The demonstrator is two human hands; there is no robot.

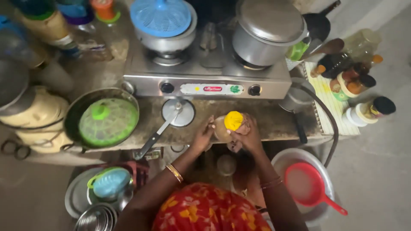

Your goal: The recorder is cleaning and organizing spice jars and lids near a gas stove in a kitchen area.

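Observation:
Both my hands hold a small clear jar with a yellow lid (233, 121) over the front edge of the stone counter (274, 124). My left hand (203, 136) grips the jar's left side. My right hand (248, 137) wraps its right side, fingers near the lid. Whether the lid is loose or tight cannot be told.
A two-burner steel stove (205, 81) carries a pot under a blue cover (162, 19) and a lidded steel pot (267, 32). A pan with a green mesh cover (107, 122) and a long-handled lid (177, 113) sit left. Spice jars (355, 81) stand right; a red strainer (308, 186) rests in a basin below.

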